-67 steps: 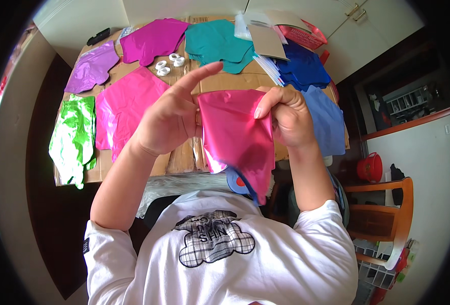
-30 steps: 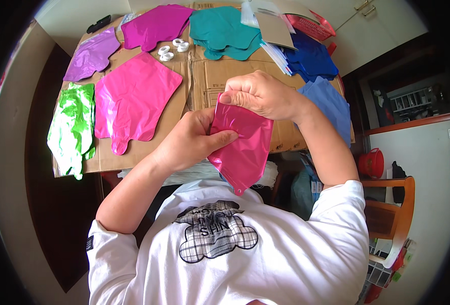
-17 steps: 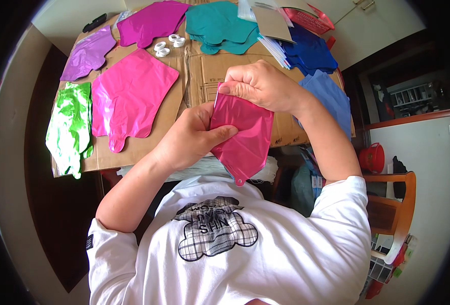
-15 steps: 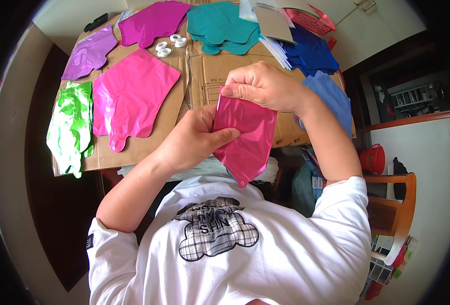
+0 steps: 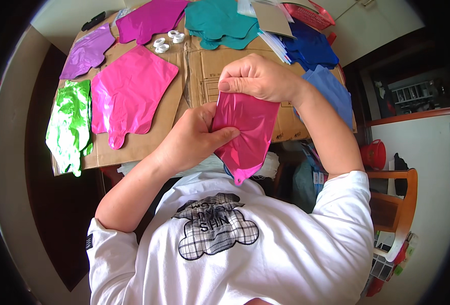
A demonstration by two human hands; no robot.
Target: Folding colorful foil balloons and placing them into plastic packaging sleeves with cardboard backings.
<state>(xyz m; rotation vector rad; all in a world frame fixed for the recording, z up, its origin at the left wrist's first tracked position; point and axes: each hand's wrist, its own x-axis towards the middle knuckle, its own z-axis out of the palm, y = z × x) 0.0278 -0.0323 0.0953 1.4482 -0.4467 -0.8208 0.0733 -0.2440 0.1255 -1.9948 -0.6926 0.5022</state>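
Note:
A flat, folded magenta foil balloon (image 5: 246, 129) hangs between my hands over the table's near edge, its narrow tab pointing down toward my chest. My left hand (image 5: 197, 134) pinches its left side, thumb lying across the front. At the top edge, my right hand (image 5: 258, 79) grips it between thumb and bent fingers. A dark blue edge peeks out behind its lower left side; what that belongs to is hidden. Left of my hands lies a larger hot-pink foil balloon (image 5: 133, 91), with a shiny green foil stack (image 5: 70, 122) beside it.
Cardboard (image 5: 197, 66) covers the table. On it lie lilac (image 5: 88, 51), purple (image 5: 151, 20), teal (image 5: 222, 23), dark blue (image 5: 311, 46) and light blue foil pieces (image 5: 331, 94), small white rolls (image 5: 161, 44) and a red basket (image 5: 311, 15). A wooden chair (image 5: 410, 203) stands at right.
My right hand has moved slightly up and left, still gripping the balloon's top edge. The balloon's lower tip has shifted a little upward and left. The left hand has hardly moved.

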